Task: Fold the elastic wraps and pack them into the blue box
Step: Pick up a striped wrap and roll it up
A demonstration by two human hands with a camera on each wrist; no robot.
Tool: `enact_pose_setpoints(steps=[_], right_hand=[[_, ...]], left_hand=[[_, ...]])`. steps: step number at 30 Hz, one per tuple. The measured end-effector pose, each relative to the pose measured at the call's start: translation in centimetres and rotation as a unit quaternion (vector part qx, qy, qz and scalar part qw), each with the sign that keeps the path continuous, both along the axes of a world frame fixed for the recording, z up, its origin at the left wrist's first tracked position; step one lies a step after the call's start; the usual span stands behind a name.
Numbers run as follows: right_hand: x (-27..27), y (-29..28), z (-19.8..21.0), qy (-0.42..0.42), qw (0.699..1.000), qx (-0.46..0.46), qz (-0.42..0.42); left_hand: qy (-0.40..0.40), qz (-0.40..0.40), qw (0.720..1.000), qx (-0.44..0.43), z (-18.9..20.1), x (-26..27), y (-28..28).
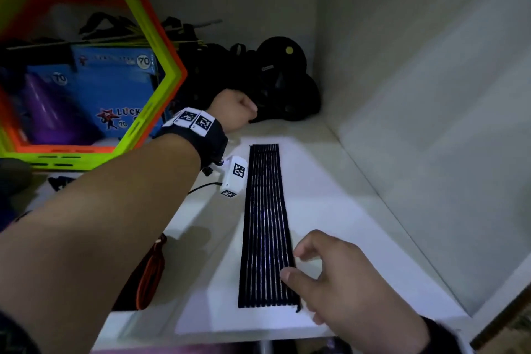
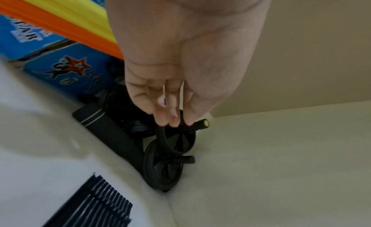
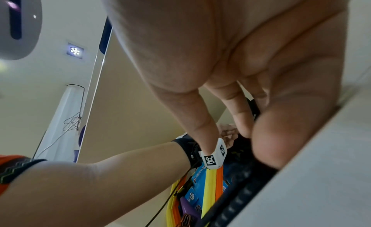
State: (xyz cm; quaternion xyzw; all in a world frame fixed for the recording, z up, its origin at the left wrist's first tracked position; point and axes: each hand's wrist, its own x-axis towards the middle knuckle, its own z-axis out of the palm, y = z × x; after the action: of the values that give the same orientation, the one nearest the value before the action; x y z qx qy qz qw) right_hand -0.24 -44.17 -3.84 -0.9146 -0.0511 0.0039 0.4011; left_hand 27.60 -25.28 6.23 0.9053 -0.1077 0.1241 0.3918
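Note:
A long black wrap [image 1: 265, 227] with pale stripes lies flat on the white shelf [image 1: 344, 210]; it also shows in the wrist views [image 2: 96, 203] [image 3: 236, 203]. My right hand [image 1: 293, 264] [image 3: 236, 144] is at its near right edge, thumb [image 3: 267, 143] resting on it and fingers loose. My left hand [image 1: 238, 109] reaches into the black gear at the back. There its fingertips [image 2: 176, 122] pinch a thin black loop [image 2: 160, 140]. The blue box [image 1: 115, 86] [image 2: 66, 68] [image 3: 198, 179] stands at the back left, behind the hexagonal rings.
Yellow-green and orange hexagonal rings [image 1: 161, 66] lean in front of the box, with a purple roll [image 1: 48, 106] behind them. Black roller wheels [image 1: 284, 77] [image 2: 160, 167] fill the back corner. An orange-edged strap [image 1: 149, 273] lies front left. The cabinet wall [image 1: 431, 123] closes the right side.

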Motion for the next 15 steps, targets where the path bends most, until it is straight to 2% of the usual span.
enact_pose_setpoints(steps=[4,8,12,15], right_hand=[[0.5,-0.5,-0.4,0.013,0.999,0.028,0.013],[0.5,-0.9,-0.3,0.016,0.997,0.062,0.033],[0.9,-1.0,-0.8,-0.023,0.997,0.042,0.056],[1.1,-0.7,-1.6,-0.056,0.997,0.014,0.058]], left_hand=[[-0.01,-0.086,0.996,0.02,1.5,-4.8,-0.3],[0.007,-0.12,0.991,0.052,0.9,-11.6,0.1],[0.009,-0.139,0.984,0.115,-1.5,-18.4,0.9],[0.026,-0.15,0.977,0.15,-4.8,-22.3,1.8]])
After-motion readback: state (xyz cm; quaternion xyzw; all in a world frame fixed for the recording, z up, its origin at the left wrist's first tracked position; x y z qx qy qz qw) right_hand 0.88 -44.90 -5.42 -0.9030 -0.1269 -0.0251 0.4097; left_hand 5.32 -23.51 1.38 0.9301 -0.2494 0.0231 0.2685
